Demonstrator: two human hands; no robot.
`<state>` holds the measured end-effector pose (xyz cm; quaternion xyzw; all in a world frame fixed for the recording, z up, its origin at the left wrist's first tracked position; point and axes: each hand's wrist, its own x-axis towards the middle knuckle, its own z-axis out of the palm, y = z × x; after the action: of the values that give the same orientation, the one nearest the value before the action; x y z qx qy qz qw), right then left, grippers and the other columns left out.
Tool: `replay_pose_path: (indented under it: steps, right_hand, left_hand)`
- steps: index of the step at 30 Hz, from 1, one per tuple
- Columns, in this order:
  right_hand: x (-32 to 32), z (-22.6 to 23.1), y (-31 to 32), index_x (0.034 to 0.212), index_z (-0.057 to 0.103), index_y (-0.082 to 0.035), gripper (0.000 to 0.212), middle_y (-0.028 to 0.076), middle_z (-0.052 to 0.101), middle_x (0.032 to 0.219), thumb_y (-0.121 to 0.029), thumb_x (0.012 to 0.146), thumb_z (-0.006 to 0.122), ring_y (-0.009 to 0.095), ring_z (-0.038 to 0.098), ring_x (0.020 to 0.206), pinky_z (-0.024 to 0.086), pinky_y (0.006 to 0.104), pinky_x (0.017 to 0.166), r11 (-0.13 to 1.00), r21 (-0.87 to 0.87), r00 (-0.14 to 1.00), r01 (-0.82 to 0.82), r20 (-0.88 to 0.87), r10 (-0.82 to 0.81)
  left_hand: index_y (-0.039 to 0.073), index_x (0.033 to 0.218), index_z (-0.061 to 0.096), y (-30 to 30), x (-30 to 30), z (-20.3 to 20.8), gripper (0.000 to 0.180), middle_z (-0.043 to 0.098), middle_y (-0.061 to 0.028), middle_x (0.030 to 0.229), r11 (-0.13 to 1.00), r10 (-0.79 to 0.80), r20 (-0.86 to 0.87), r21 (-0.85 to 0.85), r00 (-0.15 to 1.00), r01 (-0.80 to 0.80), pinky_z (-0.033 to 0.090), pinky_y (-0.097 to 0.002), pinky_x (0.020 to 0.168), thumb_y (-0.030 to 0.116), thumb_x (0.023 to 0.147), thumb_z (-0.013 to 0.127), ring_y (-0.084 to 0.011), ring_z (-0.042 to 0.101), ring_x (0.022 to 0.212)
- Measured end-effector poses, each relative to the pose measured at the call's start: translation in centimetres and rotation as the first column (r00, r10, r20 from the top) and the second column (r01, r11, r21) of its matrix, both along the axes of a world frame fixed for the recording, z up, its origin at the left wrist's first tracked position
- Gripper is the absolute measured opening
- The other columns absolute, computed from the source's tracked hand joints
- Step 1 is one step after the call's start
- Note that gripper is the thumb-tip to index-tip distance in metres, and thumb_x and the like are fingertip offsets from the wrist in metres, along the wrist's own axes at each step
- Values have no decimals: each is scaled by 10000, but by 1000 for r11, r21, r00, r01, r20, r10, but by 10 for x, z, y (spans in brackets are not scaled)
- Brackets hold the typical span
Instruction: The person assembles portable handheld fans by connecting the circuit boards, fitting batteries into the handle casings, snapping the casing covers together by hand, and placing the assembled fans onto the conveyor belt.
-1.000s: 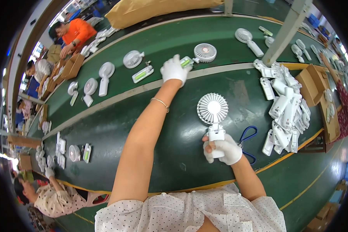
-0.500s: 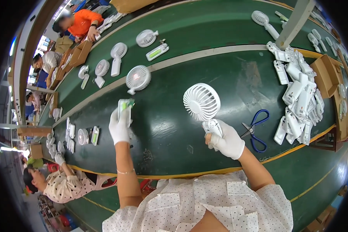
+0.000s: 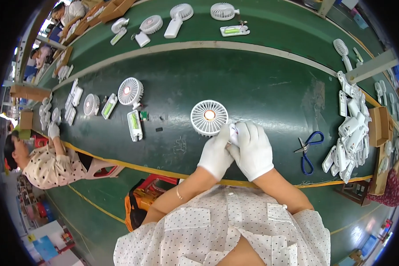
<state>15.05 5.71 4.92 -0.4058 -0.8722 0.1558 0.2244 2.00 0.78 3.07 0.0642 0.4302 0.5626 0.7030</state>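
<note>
Both my white-gloved hands close round the handle of a white handheld fan (image 3: 198, 121), whose round slatted head points away from me. My left hand (image 3: 216, 155) grips the handle's left side. My right hand (image 3: 254, 148) wraps its other side, and the fingers hide most of the handle. To the left lies an opened white handle shell (image 3: 134, 126) with a green-yellow battery and a small green circuit board (image 3: 143, 115). A fan head (image 3: 131, 91) rests just beyond it. Blue-handled scissors (image 3: 309, 150) lie open to the right of my right hand.
White handle shells (image 3: 353, 128) are heaped at the right, beside a cardboard box (image 3: 378, 126). More fan parts (image 3: 91, 105) lie at the left. Beyond a pale divider (image 3: 208, 44) sit several fans and an opened shell (image 3: 235, 30). A person (image 3: 53, 159) sits at the left.
The opened shell has left my left hand and lies on the table. That hand has moved right to join my right hand on the fan. The whole view has shifted.
</note>
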Motion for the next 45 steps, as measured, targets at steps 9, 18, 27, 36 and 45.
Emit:
replay_pose_path:
  steps: [9,18,27,36,45]
  right_hand:
    - [13,12,12,1203,542,-24,483,179,623,1025,-286,836,717,392,596,959,493,464,859,974,-221,993,-40,96,63]
    - [-19,2,11,1223,556,-28,555,173,556,1183,-193,746,787,367,565,1064,507,442,876,999,27,999,-39,13,39]
    - [33,33,80,1239,626,-42,449,190,601,1209,-159,821,738,385,600,1064,498,456,884,965,243,987,98,102,-126]
    - [9,7,54,939,682,-56,248,92,628,930,-45,702,755,289,618,832,519,390,716,892,86,887,-445,-99,452]
    - [8,-7,52,893,639,-51,230,96,602,902,-21,674,704,295,602,817,514,387,723,892,116,888,-436,-102,448]
  left_hand:
    - [8,1214,560,5,2,4,473,628,-103,1111,995,59,103,-83,993,-51,513,-340,842,438,1068,428,-196,623,975]
    - [68,1289,545,22,-14,2,594,642,-77,1138,992,123,219,-41,968,-117,507,-366,916,582,1010,443,-215,624,1053]
    - [18,1251,503,21,-26,8,575,609,-153,1026,992,112,226,-81,968,-96,576,-530,842,541,1013,477,-325,663,901]
    - [-46,1276,509,18,-30,-6,611,619,-143,1145,995,14,144,-104,989,2,550,-459,919,493,991,553,-284,653,1027]
    - [-74,1229,557,12,-33,13,418,618,-121,1153,977,-199,-104,-95,974,190,565,-370,895,276,1001,584,-202,659,1025]
